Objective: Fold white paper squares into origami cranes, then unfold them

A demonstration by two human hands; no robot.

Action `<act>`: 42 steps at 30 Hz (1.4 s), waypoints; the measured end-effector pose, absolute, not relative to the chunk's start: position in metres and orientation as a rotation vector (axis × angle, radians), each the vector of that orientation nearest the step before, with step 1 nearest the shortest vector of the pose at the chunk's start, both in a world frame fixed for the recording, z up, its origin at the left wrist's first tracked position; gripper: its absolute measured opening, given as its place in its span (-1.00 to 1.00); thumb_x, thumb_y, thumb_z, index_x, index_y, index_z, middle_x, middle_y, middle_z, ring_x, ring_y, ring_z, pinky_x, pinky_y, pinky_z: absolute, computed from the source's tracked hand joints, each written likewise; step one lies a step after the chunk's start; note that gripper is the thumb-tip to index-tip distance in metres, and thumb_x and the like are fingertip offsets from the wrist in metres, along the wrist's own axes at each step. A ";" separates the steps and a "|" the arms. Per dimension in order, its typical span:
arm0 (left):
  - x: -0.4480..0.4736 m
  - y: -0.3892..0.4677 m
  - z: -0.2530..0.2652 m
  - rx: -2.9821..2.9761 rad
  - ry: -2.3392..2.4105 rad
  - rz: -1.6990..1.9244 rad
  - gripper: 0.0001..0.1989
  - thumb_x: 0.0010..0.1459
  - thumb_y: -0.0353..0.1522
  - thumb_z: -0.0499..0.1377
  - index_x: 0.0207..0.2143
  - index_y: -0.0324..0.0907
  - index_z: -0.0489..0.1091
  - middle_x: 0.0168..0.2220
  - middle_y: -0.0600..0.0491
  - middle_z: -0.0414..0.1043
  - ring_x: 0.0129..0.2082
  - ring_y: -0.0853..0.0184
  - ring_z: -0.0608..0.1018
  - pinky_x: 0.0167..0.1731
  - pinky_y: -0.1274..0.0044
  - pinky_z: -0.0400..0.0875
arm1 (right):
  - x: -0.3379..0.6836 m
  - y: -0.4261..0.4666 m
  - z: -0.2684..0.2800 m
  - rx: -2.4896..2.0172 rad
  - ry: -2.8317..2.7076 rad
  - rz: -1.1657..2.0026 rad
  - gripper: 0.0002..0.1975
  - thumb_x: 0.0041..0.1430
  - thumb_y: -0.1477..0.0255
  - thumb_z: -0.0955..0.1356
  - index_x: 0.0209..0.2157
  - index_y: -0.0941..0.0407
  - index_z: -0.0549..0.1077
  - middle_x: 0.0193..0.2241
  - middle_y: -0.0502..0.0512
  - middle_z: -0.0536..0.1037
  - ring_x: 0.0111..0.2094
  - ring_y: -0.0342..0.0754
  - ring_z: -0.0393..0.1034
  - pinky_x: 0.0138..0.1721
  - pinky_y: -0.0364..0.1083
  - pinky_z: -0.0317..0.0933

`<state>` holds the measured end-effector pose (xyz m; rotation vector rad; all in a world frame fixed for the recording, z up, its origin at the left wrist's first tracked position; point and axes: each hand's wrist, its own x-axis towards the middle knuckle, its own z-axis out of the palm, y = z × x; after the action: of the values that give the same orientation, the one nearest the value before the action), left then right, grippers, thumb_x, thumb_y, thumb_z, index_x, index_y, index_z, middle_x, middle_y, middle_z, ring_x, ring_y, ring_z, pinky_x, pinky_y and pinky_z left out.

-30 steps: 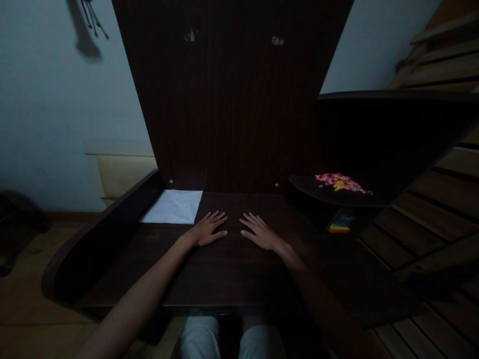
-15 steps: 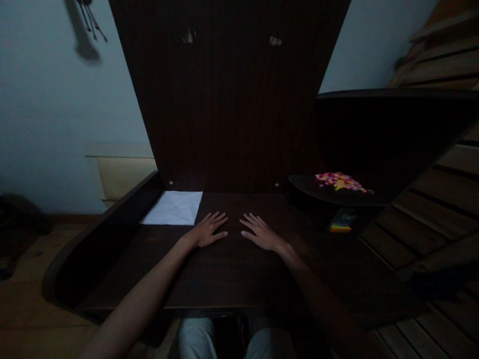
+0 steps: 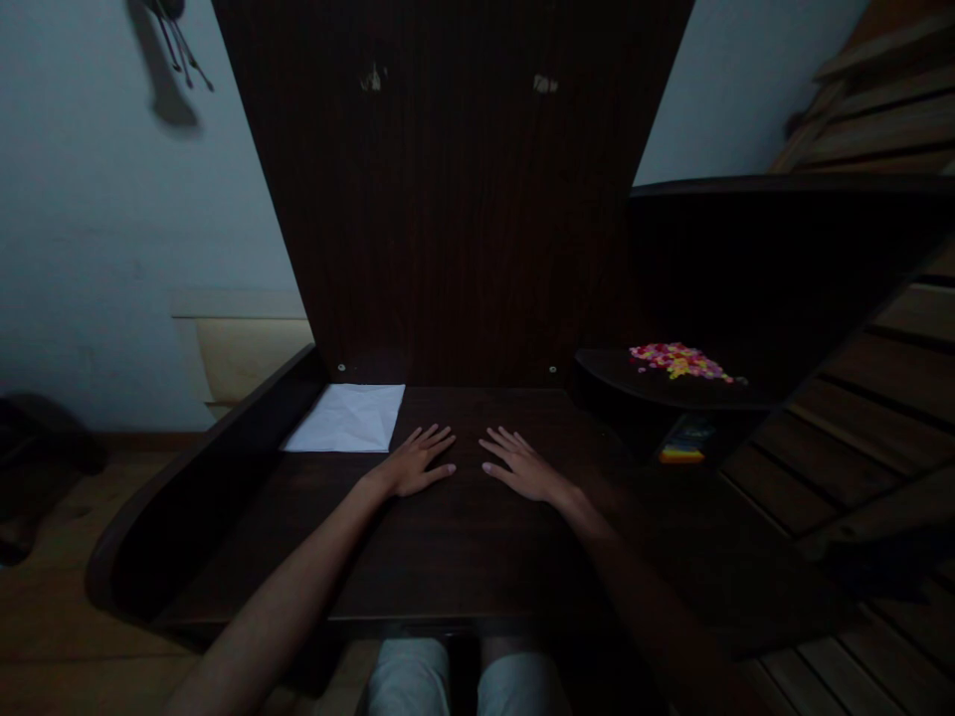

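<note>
My left hand (image 3: 415, 464) lies flat on the dark wooden desk (image 3: 448, 567), palm down with its fingers spread. Across a small gap, my right hand (image 3: 520, 467) rests the same way, fingers apart and holding nothing. A white folded sheet, paper or cloth (image 3: 347, 419), lies just left of my left hand, apart from it, near the desk's back corner. To the right of my right hand, a heap of small pink, red and yellow pieces (image 3: 680, 361) sits on a low curved shelf (image 3: 612, 370). What these pieces are is too small to tell.
A tall dark back panel (image 3: 463, 219) rises behind the desk. A raised side wall (image 3: 201, 477) bounds it at left. Under the curved shelf stands something with a yellow and orange edge (image 3: 681, 456). Wooden slats (image 3: 843, 438) run along the right side.
Both hands stay in place on the desk. The view has shifted very slightly, and my knees below the desk edge have moved a little.
</note>
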<state>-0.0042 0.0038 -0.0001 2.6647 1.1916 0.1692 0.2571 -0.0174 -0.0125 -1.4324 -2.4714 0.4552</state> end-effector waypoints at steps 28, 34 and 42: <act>-0.005 0.007 -0.004 2.666 1.181 0.147 -0.28 0.23 0.06 -0.19 0.31 -0.14 -0.06 0.34 -0.06 -0.15 0.34 0.16 -0.10 0.26 0.21 -0.24 | 0.256 -0.017 -0.012 -1.426 -2.470 0.456 -0.33 0.24 -0.04 0.07 0.25 0.03 0.12 0.32 0.15 -0.02 0.34 0.10 -0.26 0.30 0.15 -0.33; -0.005 0.005 -0.002 2.661 1.177 0.163 -0.29 0.23 0.05 -0.17 0.30 -0.12 -0.05 0.34 -0.06 -0.13 0.34 0.15 -0.10 0.26 0.20 -0.22 | 0.257 -0.016 -0.013 -1.419 -2.477 0.465 -0.33 0.24 -0.03 0.08 0.26 0.02 0.12 0.32 0.13 -0.03 0.34 0.10 -0.28 0.30 0.16 -0.33; -0.006 0.006 -0.003 2.679 1.175 0.189 -0.32 0.24 0.04 -0.16 0.30 -0.10 -0.04 0.34 -0.05 -0.12 0.34 0.16 -0.08 0.26 0.22 -0.20 | 0.256 -0.019 -0.009 -1.438 -2.484 0.469 -0.33 0.24 -0.03 0.07 0.26 0.04 0.12 0.32 0.15 -0.03 0.34 0.10 -0.26 0.30 0.15 -0.32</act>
<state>-0.0057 0.0061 -0.0033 2.6788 1.1749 0.1886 0.2556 -0.0195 -0.0086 -1.4380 -2.4844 0.4690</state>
